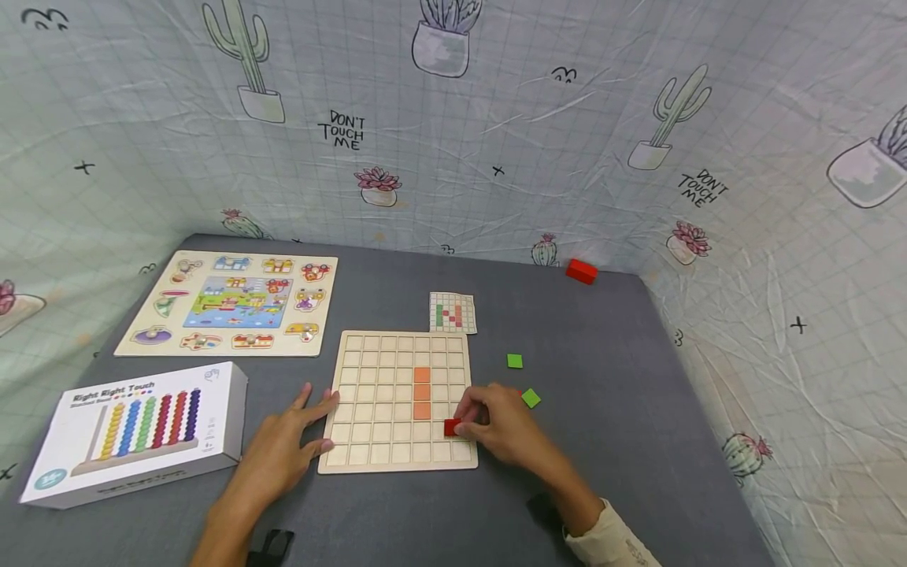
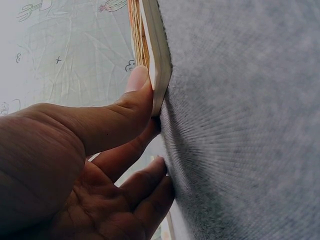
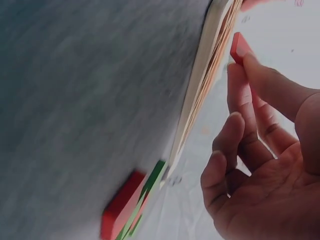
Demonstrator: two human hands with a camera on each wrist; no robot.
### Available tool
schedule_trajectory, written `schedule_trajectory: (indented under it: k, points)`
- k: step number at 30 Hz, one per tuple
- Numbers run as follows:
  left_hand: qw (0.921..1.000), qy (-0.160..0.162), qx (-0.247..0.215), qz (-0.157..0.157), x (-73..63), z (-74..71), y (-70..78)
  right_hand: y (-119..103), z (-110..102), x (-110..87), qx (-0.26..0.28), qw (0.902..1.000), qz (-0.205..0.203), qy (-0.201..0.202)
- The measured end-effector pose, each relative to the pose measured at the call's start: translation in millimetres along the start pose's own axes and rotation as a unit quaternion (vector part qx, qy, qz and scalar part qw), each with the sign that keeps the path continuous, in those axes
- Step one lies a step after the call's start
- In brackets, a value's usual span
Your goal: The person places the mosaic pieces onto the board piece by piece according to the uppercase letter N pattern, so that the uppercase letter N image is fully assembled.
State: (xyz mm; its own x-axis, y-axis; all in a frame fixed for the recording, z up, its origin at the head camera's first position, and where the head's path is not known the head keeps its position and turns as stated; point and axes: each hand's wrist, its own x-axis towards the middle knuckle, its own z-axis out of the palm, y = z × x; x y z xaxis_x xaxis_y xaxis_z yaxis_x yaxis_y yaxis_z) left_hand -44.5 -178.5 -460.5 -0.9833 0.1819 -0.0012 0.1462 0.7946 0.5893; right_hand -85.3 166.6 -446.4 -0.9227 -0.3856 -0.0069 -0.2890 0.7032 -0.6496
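My right grip (image 1: 506, 421) is clamped: thumb and fingertips pinch a small red tile (image 1: 451, 428). The red tile is located over the lower right part of the gridded board (image 1: 364, 390), near its right edge. In the right wrist view, it appears just clear of the board face.

My left grip (image 1: 279, 449) is apart: thumb and fingers are extended and separated. The thumb contacts the left edge of the board near its lower corner, and a fingertip lies against the same edge higher up.

Three orange tiles (image 1: 422, 392) occupy adjoining cells in one column, above and to the left of the red tile. A pattern card (image 1: 465, 299) lies at the upper right edge of the board.

To the right of the board, two green tiles (image 1: 514, 361) lie on the grey surface (image 1: 602, 472). A further red piece (image 3: 120, 207) lies beside the nearer green one, mostly hidden in the head view.

A red block (image 1: 582, 272) is at the far right edge. On the left are a knobbed picture puzzle (image 1: 170, 299) and, nearer to me, a white box (image 1: 225, 394).
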Motion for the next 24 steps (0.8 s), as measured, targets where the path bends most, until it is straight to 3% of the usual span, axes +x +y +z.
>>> schedule_trajectory:
  k: [8,17,24]
  points:
    - [1.0000,0.000,-0.004,0.000,0.2,0.1,-0.4,-19,13,8.3,-0.001,0.9999,-0.005,-0.010]
    - [1.0000,-0.003,0.000,-0.001,-0.3,-0.1,1.2,-28,25,17.6,-0.039,0.9991,-0.005,0.018]
    - [1.0000,-0.002,0.004,0.000,-0.4,-0.4,1.8,-33,32,22.2,-0.081,0.9966,-0.004,0.010]
